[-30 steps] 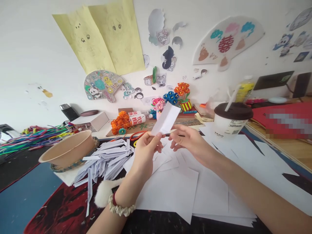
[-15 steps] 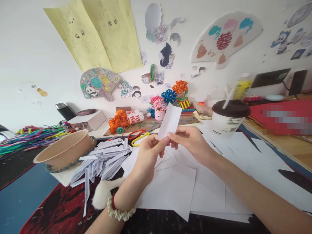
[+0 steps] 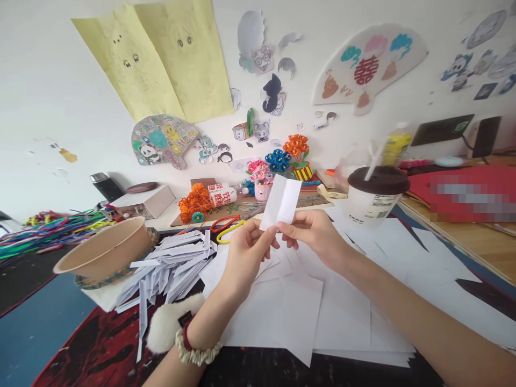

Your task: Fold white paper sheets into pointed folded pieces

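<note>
A small white piece of paper with a lengthwise crease is held up between both hands. My left hand pinches its lower edge with thumb and fingers. At the lower right corner, my right hand grips the same paper, its thumb tip close to the left thumb. Loose white sheets lie spread on the table under the hands. Left of them is a heap of narrow folded paper strips.
A beige bowl stands at the left, a lidded cup at the right. Behind are yellow-handled scissors, orange flowers, a pink pot and a white box. A white fluffy item lies by the left wrist.
The creased paper has opened slightly, its right part now showing brighter and wider. Both hands keep their hold, and the whole view has shifted a little.
</note>
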